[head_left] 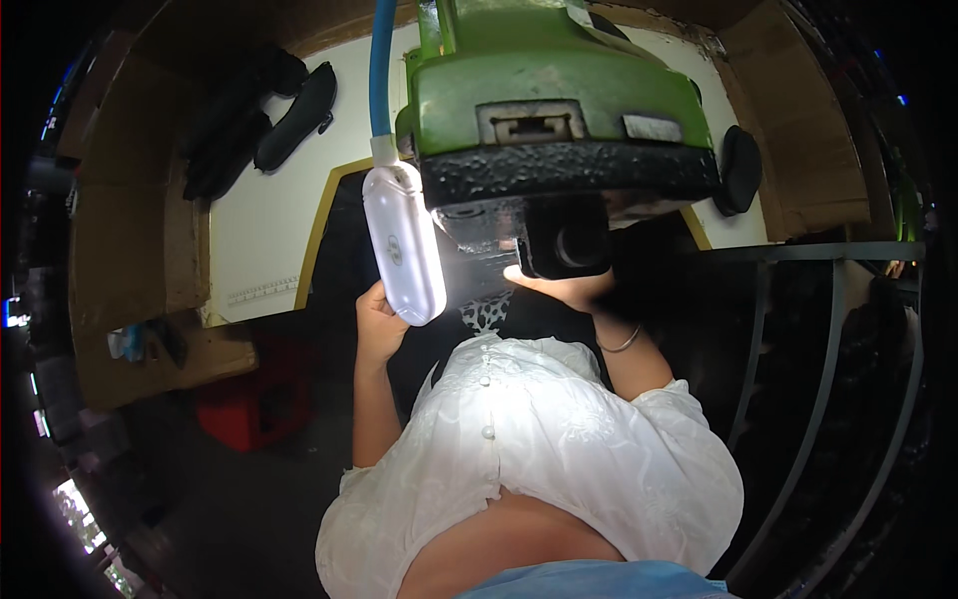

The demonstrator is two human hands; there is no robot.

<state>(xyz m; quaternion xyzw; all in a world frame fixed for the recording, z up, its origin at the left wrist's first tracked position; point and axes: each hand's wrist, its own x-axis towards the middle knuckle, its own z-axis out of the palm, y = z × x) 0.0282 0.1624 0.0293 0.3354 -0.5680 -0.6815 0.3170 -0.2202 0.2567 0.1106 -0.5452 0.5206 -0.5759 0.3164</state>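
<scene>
A green machine head with a black lower edge, which looks like a sewing machine, fills the upper middle and blocks much of the view of my hands. My left hand is beside a white oval lamp, which hides its fingers. Under the machine, my right hand reaches inward with its thumb side showing. Just above that hand is a black blocky part; I cannot tell whether the hand touches it. Any item between the hands is hidden in shadow and behind the machine.
Several elongated black cases lie on the white worktop at left, and another black case sits at right. Cardboard walls border the worktop. A blue lamp neck hangs down. Metal rails stand right; a red stool is lower left.
</scene>
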